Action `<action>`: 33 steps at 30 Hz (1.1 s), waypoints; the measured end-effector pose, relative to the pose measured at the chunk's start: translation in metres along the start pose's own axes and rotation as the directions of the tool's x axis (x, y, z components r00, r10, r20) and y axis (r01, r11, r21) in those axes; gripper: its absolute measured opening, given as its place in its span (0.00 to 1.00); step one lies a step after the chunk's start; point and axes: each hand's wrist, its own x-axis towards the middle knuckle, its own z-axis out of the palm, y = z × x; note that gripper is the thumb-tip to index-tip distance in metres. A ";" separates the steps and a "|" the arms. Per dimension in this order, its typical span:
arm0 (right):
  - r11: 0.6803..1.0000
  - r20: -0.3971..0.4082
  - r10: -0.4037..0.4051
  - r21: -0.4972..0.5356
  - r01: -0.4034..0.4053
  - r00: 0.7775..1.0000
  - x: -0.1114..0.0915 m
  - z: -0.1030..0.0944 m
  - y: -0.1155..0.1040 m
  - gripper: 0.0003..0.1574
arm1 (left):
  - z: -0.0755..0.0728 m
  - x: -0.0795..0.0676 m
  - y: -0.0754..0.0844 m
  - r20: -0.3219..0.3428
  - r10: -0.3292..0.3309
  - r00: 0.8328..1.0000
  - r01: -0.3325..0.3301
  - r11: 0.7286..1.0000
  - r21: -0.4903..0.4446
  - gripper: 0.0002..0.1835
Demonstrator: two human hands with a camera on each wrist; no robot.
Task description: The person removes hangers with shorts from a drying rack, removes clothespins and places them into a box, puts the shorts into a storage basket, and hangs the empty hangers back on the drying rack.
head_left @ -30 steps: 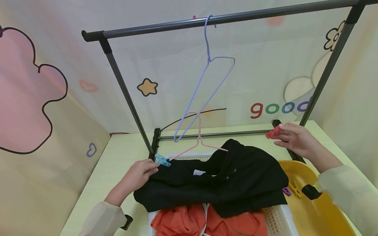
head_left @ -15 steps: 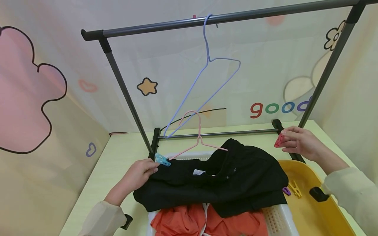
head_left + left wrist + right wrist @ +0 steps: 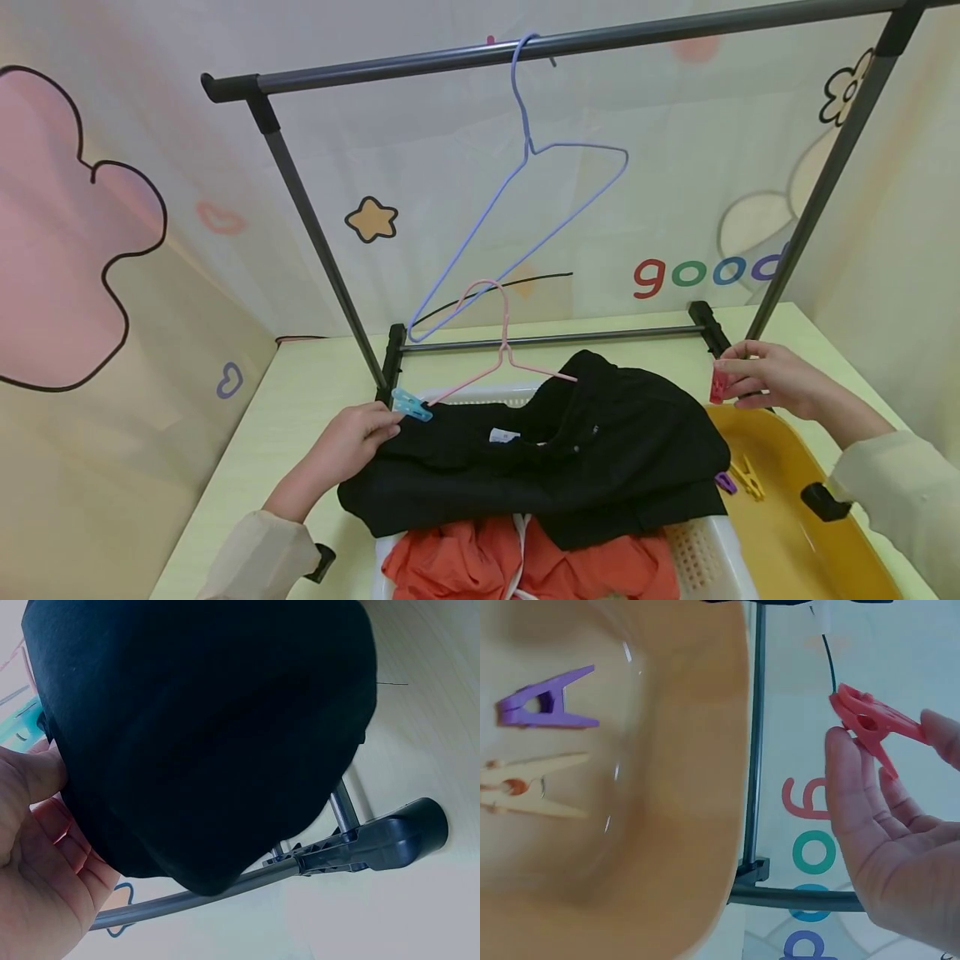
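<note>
Black garment [image 3: 540, 475], possibly trousers, lies over a white basket [image 3: 720, 558] with a pink hanger [image 3: 504, 342] at its waistband. A light blue clothespin [image 3: 411, 406] clips the garment's left corner by the hanger's arm. My left hand [image 3: 352, 446] pinches that corner just beside the clothespin; in the left wrist view the thumb presses the black cloth [image 3: 210, 735]. Off to the right, my right hand [image 3: 776, 383] holds a red clothespin [image 3: 870, 724] between thumb and fingers, above the yellow basin's [image 3: 795, 442] far edge.
Inside the basin lie a yellow clothespin [image 3: 748, 479] and a purple clothespin [image 3: 547, 701]. Orange cloth [image 3: 457, 558] fills the basket's front. A blue hanger [image 3: 517, 167] hangs from the dark rack's top bar [image 3: 390, 67], behind the pink hanger.
My right hand has moved down and slightly right, and the red clothespin has turned to point downward. The blue hanger has swivelled on the bar. My left hand stays in place.
</note>
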 end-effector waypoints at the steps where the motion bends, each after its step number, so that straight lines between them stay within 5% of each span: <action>1: 1.000 0.010 0.011 -0.006 -0.011 1.000 0.000 0.000 0.001 0.23 | 0.000 0.000 0.000 0.003 -0.002 1.000 0.002 1.000 0.001 0.11; 17: 0.981 0.078 0.074 -0.185 -0.059 0.994 -0.004 0.006 0.023 0.28 | -0.001 0.000 0.002 0.004 -0.007 1.000 0.007 1.000 -0.005 0.11; 33: 0.957 0.194 0.136 -0.279 -0.078 0.971 -0.011 0.021 0.036 0.17 | 0.001 0.000 0.000 -0.016 0.003 1.000 -0.003 1.000 -0.003 0.11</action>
